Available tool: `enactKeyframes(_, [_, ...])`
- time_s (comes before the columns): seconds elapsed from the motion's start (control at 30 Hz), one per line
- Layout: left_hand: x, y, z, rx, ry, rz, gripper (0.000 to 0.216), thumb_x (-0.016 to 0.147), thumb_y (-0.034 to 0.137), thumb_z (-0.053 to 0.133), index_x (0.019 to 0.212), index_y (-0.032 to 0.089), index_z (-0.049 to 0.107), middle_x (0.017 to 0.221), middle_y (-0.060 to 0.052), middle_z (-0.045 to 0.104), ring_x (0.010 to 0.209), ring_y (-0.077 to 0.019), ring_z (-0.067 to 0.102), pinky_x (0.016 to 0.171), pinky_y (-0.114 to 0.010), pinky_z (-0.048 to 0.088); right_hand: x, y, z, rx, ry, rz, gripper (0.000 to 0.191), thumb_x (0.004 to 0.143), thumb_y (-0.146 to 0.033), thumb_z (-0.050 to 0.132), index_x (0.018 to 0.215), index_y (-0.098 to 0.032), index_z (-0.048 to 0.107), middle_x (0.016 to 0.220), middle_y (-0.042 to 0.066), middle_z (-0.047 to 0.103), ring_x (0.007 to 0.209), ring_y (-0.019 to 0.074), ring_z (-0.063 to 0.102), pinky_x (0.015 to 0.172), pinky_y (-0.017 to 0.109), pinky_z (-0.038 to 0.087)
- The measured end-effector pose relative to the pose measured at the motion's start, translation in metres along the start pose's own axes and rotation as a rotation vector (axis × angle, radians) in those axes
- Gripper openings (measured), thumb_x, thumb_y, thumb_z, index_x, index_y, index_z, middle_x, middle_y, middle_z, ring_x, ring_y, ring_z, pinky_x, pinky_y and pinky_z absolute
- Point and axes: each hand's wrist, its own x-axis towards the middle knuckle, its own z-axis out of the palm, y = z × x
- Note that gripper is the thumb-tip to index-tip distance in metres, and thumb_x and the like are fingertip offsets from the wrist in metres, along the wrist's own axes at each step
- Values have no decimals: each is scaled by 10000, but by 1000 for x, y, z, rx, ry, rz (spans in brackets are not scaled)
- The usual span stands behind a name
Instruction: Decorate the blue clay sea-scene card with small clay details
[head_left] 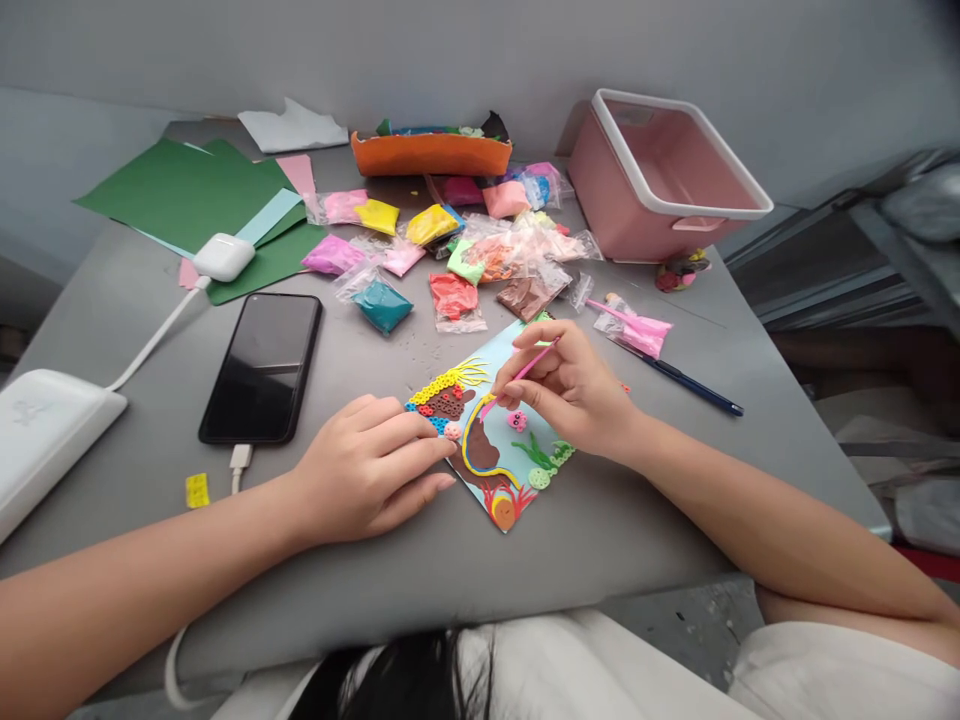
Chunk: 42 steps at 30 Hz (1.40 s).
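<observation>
A clay picture (501, 360) on a light blue sheet lies on the table, decorated with brown shapes, yellow and red coral-like pieces, green plants and a small pink figure. My left hand (375, 465) rests palm down at its left edge, fingers stretched out over the border. Above the picture, my right hand (574, 385) pinches a thin pink modelling tool (534, 364) between thumb and fingers. The tool's lower tip is near the top of a curved yellow-and-blue clay strip (466, 440); whether it touches the strip I cannot tell. My right hand hides part of the sheet.
Several bags of coloured clay (450, 255) lie behind the picture. A pink bin (626, 190) and an orange container (431, 155) stand at the back. To the left are a phone (262, 367), green paper (180, 190), an earbud case (223, 257) and a white charger (56, 430). A pen (690, 380) lies right.
</observation>
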Motion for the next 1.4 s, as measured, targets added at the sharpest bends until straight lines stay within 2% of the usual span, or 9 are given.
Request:
enactKeyframes(0.1, [0,0,-3,5,-28,26,172,997,311,615,1081,185,697,957,-50,796,752,-198,595,670,-348,436,-2,2,3,-30,3,-50,414,1003,-300,644,1263,-261,325,880,-10,692,732,102,700,669,246,615])
enactKeyframes(0.17, [-1,1,-4,2,-61,58,210,997,336,626,1140,199,696,1050,-47,810,818,-204,643,719,-356,460,-3,2,4,-63,-16,-90,426,1015,-256,606,1298,-269,287,863,-27,665,717,96,677,651,240,601])
enactKeyframes(0.3, [-2,3,-3,6,-102,110,284,1014,380,613,1221,205,698,1183,-16,811,904,-201,692,810,-365,490,-4,4,6,-166,-51,-116,341,1013,-185,567,1260,-259,345,858,-32,650,690,79,646,637,222,566])
enactKeyframes(0.63, [-3,4,4,32,-71,82,333,1068,422,509,1199,206,726,1192,-7,814,953,-214,706,829,-387,489,-2,10,10,-218,-30,-88,327,1007,-187,550,1251,-258,345,871,-21,660,696,88,652,651,235,573])
enactKeyframes(0.9, [-7,5,7,40,-104,63,329,1041,432,554,1226,224,730,1208,-35,808,989,-224,702,873,-385,496,-3,11,15,-367,-7,-279,330,997,-92,500,1239,-267,358,879,-30,610,736,74,650,619,191,547])
enactKeyframes(1.0, [-8,4,8,34,-69,81,326,1017,423,589,1223,213,729,1187,-47,809,970,-225,696,855,-380,497,-4,10,16,-312,-7,-258,347,997,-87,488,1253,-273,346,895,-35,601,705,59,640,627,189,553])
enactKeyframes(1.2, [-8,4,9,20,-74,82,318,1019,408,586,1220,201,721,1185,-46,808,977,-234,690,859,-386,494,-3,9,13,-179,6,-90,345,997,-131,500,1262,-262,321,901,-30,618,695,70,668,639,215,588])
enactKeyframes(1.4, [-7,3,8,28,-90,81,317,1011,408,592,1218,208,726,1211,-65,798,1008,-234,694,887,-374,498,-3,12,15,-223,8,-98,322,999,-150,510,1252,-258,342,878,-33,613,686,74,667,640,221,573])
